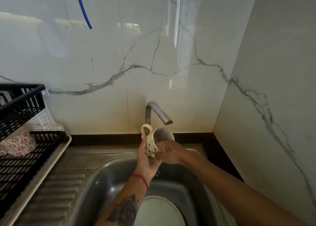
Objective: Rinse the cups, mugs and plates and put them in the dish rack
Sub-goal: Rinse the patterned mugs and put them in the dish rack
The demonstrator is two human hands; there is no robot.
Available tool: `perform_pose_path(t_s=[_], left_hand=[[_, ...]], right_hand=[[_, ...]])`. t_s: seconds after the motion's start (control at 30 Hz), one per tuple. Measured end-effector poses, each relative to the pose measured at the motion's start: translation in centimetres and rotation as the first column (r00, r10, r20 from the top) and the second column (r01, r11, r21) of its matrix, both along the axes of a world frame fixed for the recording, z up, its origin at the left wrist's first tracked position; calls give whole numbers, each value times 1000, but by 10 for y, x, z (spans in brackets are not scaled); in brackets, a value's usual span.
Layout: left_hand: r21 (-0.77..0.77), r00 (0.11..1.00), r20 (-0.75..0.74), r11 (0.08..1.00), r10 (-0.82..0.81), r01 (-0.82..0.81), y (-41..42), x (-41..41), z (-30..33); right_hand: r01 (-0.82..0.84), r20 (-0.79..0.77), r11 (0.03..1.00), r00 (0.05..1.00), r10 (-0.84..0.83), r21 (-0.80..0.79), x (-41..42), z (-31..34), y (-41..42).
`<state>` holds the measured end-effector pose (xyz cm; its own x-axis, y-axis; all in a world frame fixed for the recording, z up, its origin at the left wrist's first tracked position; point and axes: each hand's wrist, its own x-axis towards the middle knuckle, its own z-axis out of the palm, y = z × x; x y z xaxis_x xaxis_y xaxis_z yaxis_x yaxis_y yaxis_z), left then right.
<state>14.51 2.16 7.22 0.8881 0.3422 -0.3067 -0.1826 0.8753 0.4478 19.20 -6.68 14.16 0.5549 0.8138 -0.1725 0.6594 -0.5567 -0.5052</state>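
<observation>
A cream mug (152,144) with small dark marks and a loop handle is held tilted under the grey tap (158,113), and a thin stream of water falls into its mouth. My left hand (147,161) grips the mug from below and on its left side. My right hand (169,151) wraps its right side near the rim. A pale speckled plate (160,212) lies in the steel sink (102,179) below my arms. The black plastic dish rack (22,106) stands at the left, with a cup with red flower print (20,144) inside it.
The rack rests on a cream tray (51,159) on the ribbed steel drainboard (56,191). Marble-look wall panels close in behind and on the right. A blue tube (83,8) hangs down the wall at the upper left.
</observation>
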Motion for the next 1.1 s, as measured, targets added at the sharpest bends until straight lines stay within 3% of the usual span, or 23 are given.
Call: perform_pose_path(t_s=[0.1, 0.17, 0.3, 0.33, 0.4, 0.5, 0.57, 0.67, 0.73, 0.8, 0.87, 0.93, 1.03, 1.1], left_hand=[[82, 998, -57, 996, -32, 37, 3, -1, 1], [93, 997, -78, 995, -29, 36, 5, -2, 0], [77, 994, -105, 997, 9, -1, 5, 0, 0], [96, 994, -109, 995, 12, -2, 8, 0, 1], [134, 991, -135, 991, -4, 22, 18, -1, 4], [84, 984, -178, 996, 17, -2, 25, -8, 9], [-6, 995, -97, 1000, 12, -12, 16, -10, 6], [-74, 999, -35, 997, -41, 39, 0, -6, 6], [-87, 995, -90, 996, -43, 35, 1, -3, 9], [-54, 988, -157, 998, -2, -7, 8, -2, 10], [-43, 982, -186, 999, 21, -29, 8, -3, 10], [-91, 983, -185, 995, 11, -28, 2, -3, 8], [-169, 980, -193, 986, -47, 14, -2, -2, 7], [-166, 974, -214, 985, -77, 42, 1, -3, 8]], right_hand=[[-73, 322, 942, 929, 184, -329, 10, -8, -5], [-63, 380, 921, 898, 219, -384, 12, -10, -2], [-16, 156, 997, 988, 4, 72, -13, -25, 12], [-60, 197, 988, 980, 31, 140, -18, -27, 10], [-202, 433, 976, 889, 146, 86, -10, -30, -5], [-290, 616, 957, 752, 235, -12, 14, -28, -20], [-207, 629, 973, 771, 100, 99, 4, -28, -9], [-60, 528, 960, 844, -97, 272, -19, -37, 8], [-172, 587, 970, 809, 39, 173, -18, -41, -3], [-339, 651, 941, 711, 265, -13, -1, -36, -24], [-348, 691, 925, 630, 353, -155, 14, -30, -37], [-253, 686, 965, 692, 225, -62, 6, -33, -31], [-62, 459, 985, 888, -21, 164, -24, -47, -12], [-111, 501, 984, 865, 27, 140, -24, -51, -20]])
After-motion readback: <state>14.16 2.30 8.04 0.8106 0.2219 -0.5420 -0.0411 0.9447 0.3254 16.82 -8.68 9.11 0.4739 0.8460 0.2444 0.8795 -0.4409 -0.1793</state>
